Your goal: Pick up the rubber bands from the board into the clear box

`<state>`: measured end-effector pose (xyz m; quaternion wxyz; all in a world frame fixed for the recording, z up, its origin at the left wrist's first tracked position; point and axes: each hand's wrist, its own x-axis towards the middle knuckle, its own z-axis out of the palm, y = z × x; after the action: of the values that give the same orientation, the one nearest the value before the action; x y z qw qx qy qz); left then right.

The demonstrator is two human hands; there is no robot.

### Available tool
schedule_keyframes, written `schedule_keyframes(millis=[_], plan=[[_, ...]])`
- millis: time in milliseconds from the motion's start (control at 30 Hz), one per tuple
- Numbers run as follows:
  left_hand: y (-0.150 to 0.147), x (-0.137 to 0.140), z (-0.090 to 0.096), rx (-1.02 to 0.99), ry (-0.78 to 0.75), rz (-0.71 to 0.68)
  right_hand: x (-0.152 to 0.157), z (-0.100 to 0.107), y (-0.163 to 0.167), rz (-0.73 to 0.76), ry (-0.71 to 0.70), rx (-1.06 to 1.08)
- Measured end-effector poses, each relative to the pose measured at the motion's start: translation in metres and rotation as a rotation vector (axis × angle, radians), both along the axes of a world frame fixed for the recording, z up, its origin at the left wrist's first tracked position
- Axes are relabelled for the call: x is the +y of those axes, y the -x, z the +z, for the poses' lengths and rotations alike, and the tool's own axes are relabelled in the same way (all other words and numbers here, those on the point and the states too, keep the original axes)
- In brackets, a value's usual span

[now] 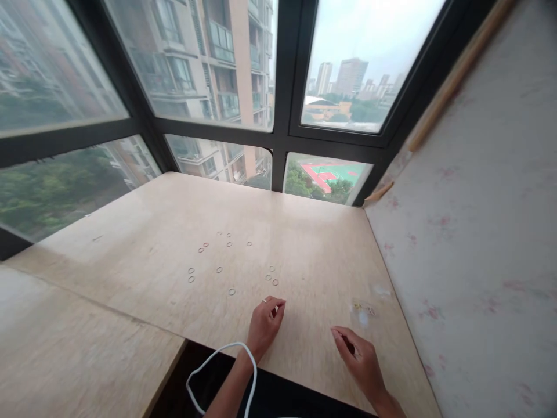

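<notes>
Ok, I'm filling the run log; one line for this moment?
left hand: pinched, nearest thin, mostly grey rings; right hand: pinched, beside clear plastic packet; rings: scattered on pale beige tabletop

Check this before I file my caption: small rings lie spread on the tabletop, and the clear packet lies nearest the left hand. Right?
Not quite: in the head view, the clear packet lies nearest the right hand, not the left hand. The small rings do lie spread on the tabletop.
</notes>
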<state>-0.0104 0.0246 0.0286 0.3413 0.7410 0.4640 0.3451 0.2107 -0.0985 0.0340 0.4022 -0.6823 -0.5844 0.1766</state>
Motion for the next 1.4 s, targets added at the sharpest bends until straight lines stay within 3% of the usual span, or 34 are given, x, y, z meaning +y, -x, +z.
schedule_keyframes(millis=[200,333,500,633,900,1167,1400], plan=[[0.024,-0.002,-0.014,-0.133,0.071,0.034,0.119,0.029,0.064,0.273,-0.052,-0.085],[0.027,-0.002,-0.015,-0.199,0.096,0.021,0.218,0.04,0.116,0.456,0.066,-0.377],[0.032,-0.005,-0.017,-0.262,0.099,0.026,0.323,0.041,0.179,0.563,0.153,-0.536],[0.034,-0.006,-0.018,-0.311,0.103,0.047,0.374,0.034,0.222,0.583,0.241,-0.687],[0.034,-0.007,-0.022,-0.328,0.103,0.048,0.405,0.022,0.263,0.639,0.356,-0.933],[0.034,-0.005,-0.023,-0.346,0.117,0.038,0.401,0.023,0.262,0.719,0.316,-1.091],[0.034,-0.004,-0.021,-0.362,0.123,0.04,0.396,0.019,0.256,0.768,0.317,-1.052]])
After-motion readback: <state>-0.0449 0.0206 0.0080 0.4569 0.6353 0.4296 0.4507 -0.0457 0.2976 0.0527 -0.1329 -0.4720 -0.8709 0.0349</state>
